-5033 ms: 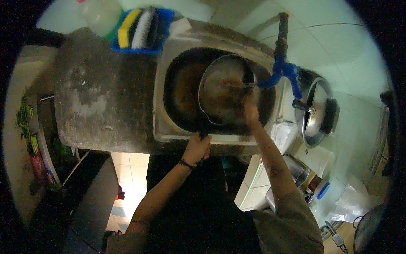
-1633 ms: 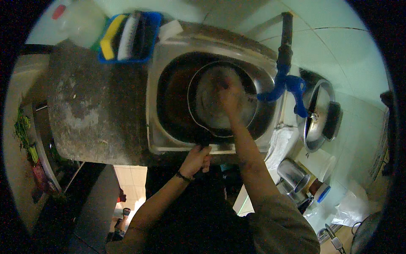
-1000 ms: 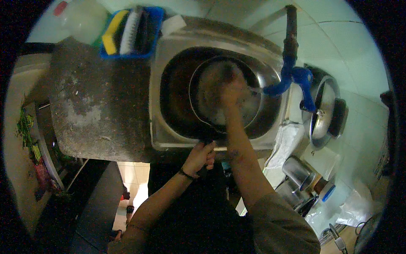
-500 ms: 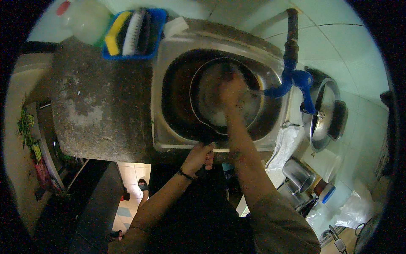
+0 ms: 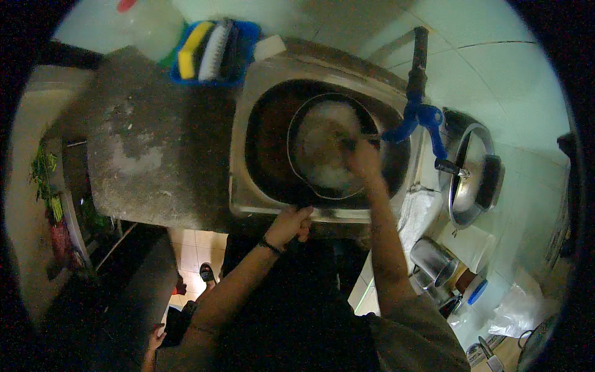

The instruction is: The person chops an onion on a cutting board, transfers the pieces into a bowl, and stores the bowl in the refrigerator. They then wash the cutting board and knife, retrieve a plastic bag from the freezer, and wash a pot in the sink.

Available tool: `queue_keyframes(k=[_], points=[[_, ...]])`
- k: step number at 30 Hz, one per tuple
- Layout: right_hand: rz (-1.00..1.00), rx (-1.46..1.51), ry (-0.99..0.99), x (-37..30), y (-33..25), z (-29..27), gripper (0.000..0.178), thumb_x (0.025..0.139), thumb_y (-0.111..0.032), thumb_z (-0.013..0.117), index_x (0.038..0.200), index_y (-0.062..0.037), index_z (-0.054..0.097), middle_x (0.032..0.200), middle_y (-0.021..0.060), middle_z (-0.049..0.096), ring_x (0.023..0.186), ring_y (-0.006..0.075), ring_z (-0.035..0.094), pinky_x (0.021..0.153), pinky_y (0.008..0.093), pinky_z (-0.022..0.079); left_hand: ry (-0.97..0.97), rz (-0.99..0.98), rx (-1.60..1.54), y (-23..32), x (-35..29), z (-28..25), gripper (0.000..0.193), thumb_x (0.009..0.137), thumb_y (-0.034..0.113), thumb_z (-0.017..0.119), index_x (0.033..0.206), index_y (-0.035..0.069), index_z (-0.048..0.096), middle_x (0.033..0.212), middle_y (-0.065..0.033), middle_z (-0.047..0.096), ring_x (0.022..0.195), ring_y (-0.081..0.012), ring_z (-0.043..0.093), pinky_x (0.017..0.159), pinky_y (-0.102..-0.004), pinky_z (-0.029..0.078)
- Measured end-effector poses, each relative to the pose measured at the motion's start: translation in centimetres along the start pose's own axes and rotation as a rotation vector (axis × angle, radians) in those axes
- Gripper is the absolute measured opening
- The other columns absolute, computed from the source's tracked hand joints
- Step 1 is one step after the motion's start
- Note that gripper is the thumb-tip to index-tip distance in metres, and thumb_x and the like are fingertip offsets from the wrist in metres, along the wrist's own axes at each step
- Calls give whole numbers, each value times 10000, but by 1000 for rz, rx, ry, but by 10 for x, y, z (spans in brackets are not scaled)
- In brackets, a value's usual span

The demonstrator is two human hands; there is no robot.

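A round pan (image 5: 289,146) with a thin pale rim sits in the steel sink (image 5: 237,186), cloudy water or suds in its bottom. At the sink's front edge my left hand (image 5: 290,227) is closed around the pan's dark handle, mostly hidden in the fist. Inside the pan, near its right side, my right hand (image 5: 364,160) is blurred by motion. Something dark shows at its fingertips, too smeared to name. Just above that hand, the spout of the blue faucet (image 5: 409,124) points into the pan.
At the back left a blue basket (image 5: 246,53) holds a yellow sponge (image 5: 194,49) and a white-bristled brush (image 5: 215,51). To the right lie a lidded pan (image 5: 471,177), a steel pot (image 5: 434,260) and a white cloth (image 5: 416,214). Another person's hand (image 5: 157,336) shows at lower left.
My right hand has moved right and toward me within the pan. The view has shifted a little. My left hand keeps its hold on the handle. Another person's hand has appeared at lower left.
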State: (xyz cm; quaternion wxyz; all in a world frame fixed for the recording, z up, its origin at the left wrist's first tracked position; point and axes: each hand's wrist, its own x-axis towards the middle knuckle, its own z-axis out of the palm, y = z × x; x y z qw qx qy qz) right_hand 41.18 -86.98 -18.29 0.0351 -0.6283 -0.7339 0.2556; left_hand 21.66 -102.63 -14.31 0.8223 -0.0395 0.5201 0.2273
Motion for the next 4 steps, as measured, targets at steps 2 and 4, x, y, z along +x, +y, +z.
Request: queue_keyframes(k=[2,4], points=[[143,-117,-127,-14,-3,-71,349,801,-252,661,1109,-94,620,986,188,666,905,342,650,850,445,505,-3,25,80,0,8,-9,243,909,276,614,851,93,464,622,9,439,464,-110,420,380,-280,342],[196,-50,-152,-19,-16,-111,326,812,-250,653,1097,-95,626,952,182,674,876,334,660,843,444,511,-52,56,179,-3,20,-19,337,885,301,633,972,45,432,645,-43,497,487,-148,490,402,-312,398]])
